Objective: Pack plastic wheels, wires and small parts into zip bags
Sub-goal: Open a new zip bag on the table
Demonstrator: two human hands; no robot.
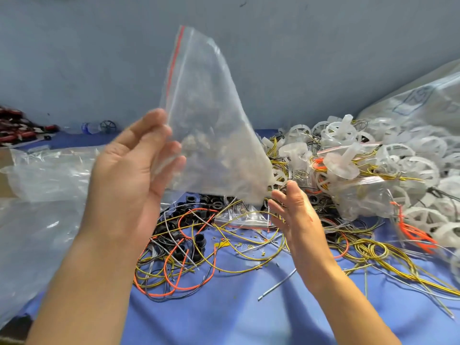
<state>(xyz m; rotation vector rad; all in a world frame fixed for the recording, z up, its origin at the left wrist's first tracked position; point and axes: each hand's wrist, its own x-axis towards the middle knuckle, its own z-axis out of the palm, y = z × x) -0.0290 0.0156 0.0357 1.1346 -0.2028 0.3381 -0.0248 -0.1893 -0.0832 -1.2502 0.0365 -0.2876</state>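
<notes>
A clear zip bag with a red seal strip stands raised in the air, one corner pointing up. My left hand holds its left edge, palm towards me, with some fingertips showing through the plastic. My right hand is open, fingers straight, just beside the bag's lower right corner. A heap of translucent white plastic wheels lies on the right. Orange, yellow and grey wires tangle on the blue table, mixed with small black parts. Another small zip bag lies flat among the wires.
Crumpled clear plastic sheeting covers the table's left side. A large printed plastic sack sits behind the wheels at the far right. Red and black items and a small bottle lie at the back left by the grey wall.
</notes>
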